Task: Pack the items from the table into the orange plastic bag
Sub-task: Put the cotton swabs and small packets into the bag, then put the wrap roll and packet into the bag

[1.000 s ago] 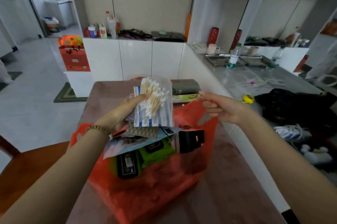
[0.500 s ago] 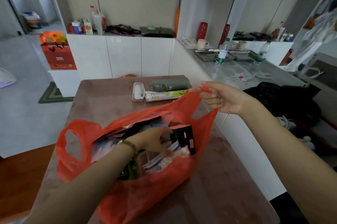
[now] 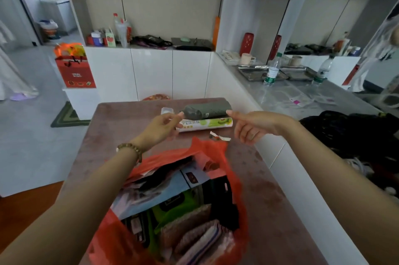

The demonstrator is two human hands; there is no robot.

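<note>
- Bag point(image 3: 232, 180), orange plastic, sits on the near part of the table point(image 3: 116, 118), mouth slumped open toward the camera.
- Inside it: a blue flat pack, green packs, dark items, pinkish cloths or sponges. Looks well filled.
- Neither hand touches the bag; nothing props its mouth.
- Left hand point(image 3: 160, 127) is out over the far part of the table, empty, fingers loosely curled with thumb and forefinger a little apart. Its fingertips are near the left end of the grey roll point(image 3: 207, 109); contact cannot be told.
- Right hand point(image 3: 253, 125) is also empty, half open, forefinger extended toward the roll's right end, close to it; touching or not is unclear.
- Still on the table: the grey roll, a white-and-green box point(image 3: 207, 124) just in front of it, a small clear case point(image 3: 167, 110) at the left, a paper scrap point(image 3: 219, 136) nearer the bag.
- Step in hand, as I judge it: reaching for the last items, likely the roll, one hand at each end.
- Next move calls for closing on both ends, lifting clear of the box, then bringing it to the bag mouth.
- The mouth may need reopening first, since the rim sags.
</note>
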